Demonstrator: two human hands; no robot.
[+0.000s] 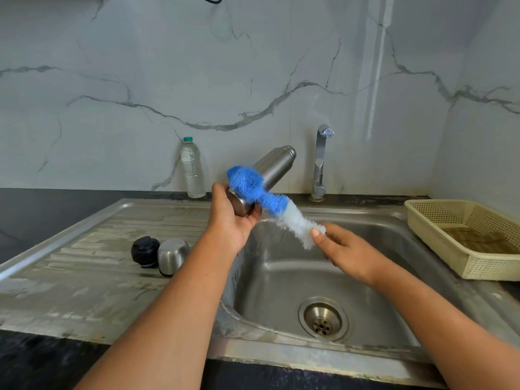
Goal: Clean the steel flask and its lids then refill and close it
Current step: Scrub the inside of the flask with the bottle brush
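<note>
Stage: scrubbing, early.
Left hand (pixel 233 218) grips steel flask (pixel 277 164) by base above sink (pixel 281 277) left rim, flask tilted.
Right hand (pixel 343 249) pinches bottle brush (pixel 267 198) above sink, blue bristles across flask outside.
Black lid (pixel 145 251) and steel lid (pixel 172 256) off, left of sink.
Judged pending: lids, rinse, refill, closing.
</note>
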